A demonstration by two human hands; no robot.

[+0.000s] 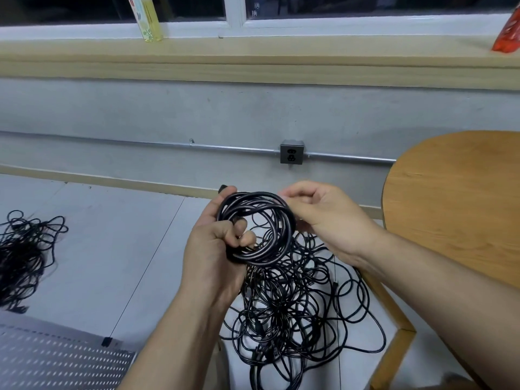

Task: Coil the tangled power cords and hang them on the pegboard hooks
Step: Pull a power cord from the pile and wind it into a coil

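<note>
A black power cord wound into a round coil point(263, 254) is held up in front of me. My left hand point(216, 249) grips the coil's left side, fingers curled through its middle. My right hand point(323, 215) pinches the coil's upper right edge between thumb and fingers. Below the coil a large tangle of black cords point(295, 311) lies on the floor. A second tangled heap of cords point(22, 257) lies at the far left. The white pegboard point(56, 361) lies at the bottom left corner, with one black hook point(106, 342) near its top edge.
A round wooden table point(455, 204) stands at the right, its leg point(394, 339) beside the tangle. A grey wall with a metal conduit and socket box point(291, 152) is ahead. On the window ledge stand a yellow bottle point(146, 18) and a red packet point(508, 35).
</note>
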